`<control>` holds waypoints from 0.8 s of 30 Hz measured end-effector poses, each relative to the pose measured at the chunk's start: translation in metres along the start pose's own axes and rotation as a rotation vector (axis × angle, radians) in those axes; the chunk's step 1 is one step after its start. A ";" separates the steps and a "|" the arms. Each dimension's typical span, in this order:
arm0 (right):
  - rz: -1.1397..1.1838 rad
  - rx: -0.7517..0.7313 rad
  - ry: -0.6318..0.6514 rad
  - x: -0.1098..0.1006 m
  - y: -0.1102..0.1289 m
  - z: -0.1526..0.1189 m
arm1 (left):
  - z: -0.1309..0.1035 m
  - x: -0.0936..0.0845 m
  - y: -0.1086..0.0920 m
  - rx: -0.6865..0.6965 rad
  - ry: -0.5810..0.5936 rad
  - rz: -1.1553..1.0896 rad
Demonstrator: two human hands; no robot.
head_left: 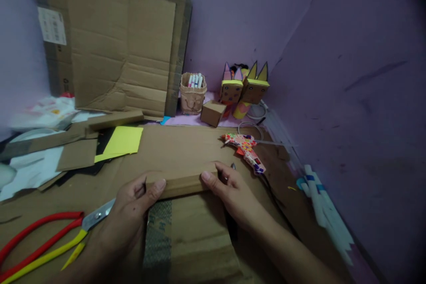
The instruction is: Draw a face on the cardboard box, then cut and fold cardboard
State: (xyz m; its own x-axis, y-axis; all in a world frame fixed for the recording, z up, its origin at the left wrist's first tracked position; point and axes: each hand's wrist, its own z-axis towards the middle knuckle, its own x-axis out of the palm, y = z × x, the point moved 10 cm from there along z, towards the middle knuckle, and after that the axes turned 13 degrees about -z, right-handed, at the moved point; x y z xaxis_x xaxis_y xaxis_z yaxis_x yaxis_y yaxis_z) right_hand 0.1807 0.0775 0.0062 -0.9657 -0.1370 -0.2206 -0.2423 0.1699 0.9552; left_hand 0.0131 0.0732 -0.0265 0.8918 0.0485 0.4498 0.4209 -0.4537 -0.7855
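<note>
A brown cardboard piece (196, 239) with a folded strip along its far edge lies low in the middle of the view. My left hand (133, 208) grips the left end of that fold, thumb on top. At the right end, my right hand (233, 191) pinches the fold between thumb and fingers. Patterned tape runs down the left side of the cardboard. Scissors (89, 222) with red and yellow handles lie left of my left hand, which hides their blade tips. A flower-patterned glue gun (248, 148) rests beyond my right hand.
Large cardboard sheets (120, 44) lean on the wall. A marker holder (193, 95), a small box (212, 113) and animal-like cardboard figures (254, 88) stand at the back. Yellow paper (123, 140) and scraps lie left; rolled white paper (328, 213) lies right, beyond a dark cable.
</note>
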 end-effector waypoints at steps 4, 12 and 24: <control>-0.046 0.006 -0.047 -0.001 -0.003 0.000 | -0.002 -0.003 0.000 0.001 -0.052 -0.001; -0.211 -0.036 -0.154 -0.010 -0.003 0.000 | 0.001 -0.005 0.004 -0.015 -0.037 0.017; -0.139 -0.053 -0.142 -0.006 0.001 -0.003 | -0.005 -0.008 -0.004 -0.019 -0.120 0.243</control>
State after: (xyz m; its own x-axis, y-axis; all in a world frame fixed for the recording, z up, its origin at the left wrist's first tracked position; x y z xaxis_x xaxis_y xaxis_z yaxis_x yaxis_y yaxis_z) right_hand 0.1865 0.0760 0.0087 -0.9276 -0.0161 -0.3733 -0.3728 0.1063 0.9218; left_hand 0.0032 0.0697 -0.0252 0.9800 0.0404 0.1949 0.1900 -0.4818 -0.8554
